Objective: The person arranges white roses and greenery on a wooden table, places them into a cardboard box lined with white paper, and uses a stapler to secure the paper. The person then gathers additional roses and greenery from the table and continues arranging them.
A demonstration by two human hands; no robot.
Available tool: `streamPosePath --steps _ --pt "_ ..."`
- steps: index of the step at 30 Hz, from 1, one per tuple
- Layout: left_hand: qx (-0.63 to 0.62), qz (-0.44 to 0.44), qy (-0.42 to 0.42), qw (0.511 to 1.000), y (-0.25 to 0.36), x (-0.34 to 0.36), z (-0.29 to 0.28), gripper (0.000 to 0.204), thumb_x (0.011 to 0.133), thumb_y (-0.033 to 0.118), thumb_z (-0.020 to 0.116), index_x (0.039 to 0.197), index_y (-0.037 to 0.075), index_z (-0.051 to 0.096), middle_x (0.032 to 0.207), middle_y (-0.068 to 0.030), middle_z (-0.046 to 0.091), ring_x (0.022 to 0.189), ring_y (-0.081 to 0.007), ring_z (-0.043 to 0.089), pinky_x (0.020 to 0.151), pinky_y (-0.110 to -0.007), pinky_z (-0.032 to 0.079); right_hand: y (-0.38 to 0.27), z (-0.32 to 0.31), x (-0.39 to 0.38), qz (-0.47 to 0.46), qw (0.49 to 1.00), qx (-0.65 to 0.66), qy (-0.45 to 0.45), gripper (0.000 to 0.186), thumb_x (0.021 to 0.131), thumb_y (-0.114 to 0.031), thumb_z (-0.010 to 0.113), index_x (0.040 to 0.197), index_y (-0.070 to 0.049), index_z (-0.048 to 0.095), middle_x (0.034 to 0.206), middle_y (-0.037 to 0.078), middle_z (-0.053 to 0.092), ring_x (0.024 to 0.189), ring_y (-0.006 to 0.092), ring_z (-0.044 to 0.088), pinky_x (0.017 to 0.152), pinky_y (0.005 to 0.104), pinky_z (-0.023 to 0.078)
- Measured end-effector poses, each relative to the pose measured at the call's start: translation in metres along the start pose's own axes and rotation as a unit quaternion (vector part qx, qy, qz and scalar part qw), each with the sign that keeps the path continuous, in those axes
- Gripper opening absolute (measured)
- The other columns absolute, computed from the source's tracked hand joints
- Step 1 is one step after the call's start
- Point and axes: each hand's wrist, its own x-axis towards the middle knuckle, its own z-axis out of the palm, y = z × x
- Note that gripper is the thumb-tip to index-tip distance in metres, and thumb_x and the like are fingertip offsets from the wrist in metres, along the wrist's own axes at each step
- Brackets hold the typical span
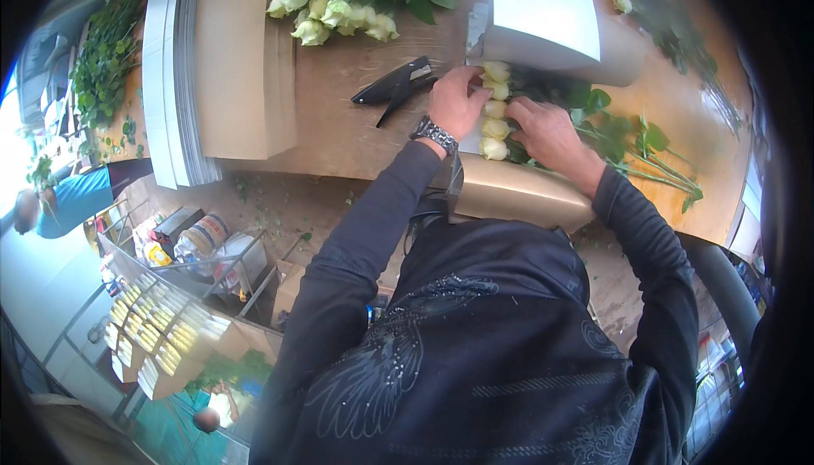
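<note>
- left hand [458,99] rests on the bud end of a row of cream roses [495,109], fingers curled over the topmost heads and touching them; it looks loosely closed, though how firm the hold is cannot be told.
- right hand [549,130] lies flat-ish over the leafy part of the same row, just beside the buds, fingers spread and pressing down rather than gripping.
- the row lies near the front edge of the workbench [339,117], heads lined up one below another, green stems [653,160] running off toward the right edge.
- a white sheet [543,7] stands curved just behind the row.
- black stapler [394,85] lies untouched left of the left hand.
- a loose bunch of pale roses [339,7] waits at the far edge.
- judging by this, one row is aligned; wrapping and the second bunch seem not yet done.
</note>
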Motion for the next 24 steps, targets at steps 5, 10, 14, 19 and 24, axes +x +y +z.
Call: streamPosePath --steps 5,10,14,19,24 --pt "0.045 -0.024 -0.013 0.999 0.005 0.011 0.006 0.032 0.080 0.014 0.080 0.108 0.001 0.071 0.094 -0.0161 0.076 0.086 -0.0334 0.074 0.079 -0.043 0.058 0.001 0.003 -0.004 -0.027 0.999 -0.002 0.022 0.040 0.074 -0.007 0.081 0.106 -0.006 0.058 0.102 0.011 0.064 0.096 0.0344 0.067 0.083 0.0462 0.052" --pt "0.062 -0.030 -0.018 0.997 0.005 0.011 0.006 0.033 0.081 0.018 0.080 0.107 0.002 0.070 0.094 -0.0151 0.076 0.085 -0.0314 0.074 0.078 -0.042 0.058 0.002 0.009 -0.006 -0.032 0.999 -0.018 0.039 0.042 0.072 -0.008 0.082 0.106 -0.007 0.058 0.101 0.010 0.064 0.096 0.0320 0.067 0.082 0.0448 0.051" --pt "0.072 -0.020 -0.010 0.997 0.004 0.010 0.008 0.035 0.082 0.021 0.080 0.108 0.001 0.070 0.094 -0.0133 0.077 0.080 -0.0279 0.073 0.076 -0.039 0.058 0.003 0.016 -0.003 -0.038 0.997 -0.015 0.066 0.042 0.070 -0.008 0.083 0.105 -0.008 0.060 0.099 0.008 0.063 0.094 0.0302 0.067 0.079 0.0428 0.051" --pt "0.053 -0.025 -0.012 0.998 0.006 0.009 0.009 0.029 0.083 0.016 0.079 0.106 0.003 0.069 0.095 -0.0160 0.076 0.087 -0.0339 0.074 0.080 -0.044 0.058 0.004 0.020 -0.002 -0.070 0.992 -0.033 0.098 0.039 0.069 -0.010 0.083 0.102 -0.009 0.062 0.097 0.008 0.064 0.093 0.0297 0.067 0.079 0.0422 0.051" --pt "0.019 -0.009 0.008 1.000 0.009 -0.003 0.000 0.031 0.088 0.015 0.075 0.115 0.001 0.068 0.095 -0.0156 0.075 0.083 -0.0292 0.075 0.077 -0.039 0.059 0.005 0.015 0.000 -0.023 0.996 0.017 0.085 0.035 0.072 -0.010 0.081 0.102 -0.008 0.062 0.099 0.009 0.064 0.094 0.0319 0.066 0.081 0.0441 0.052"
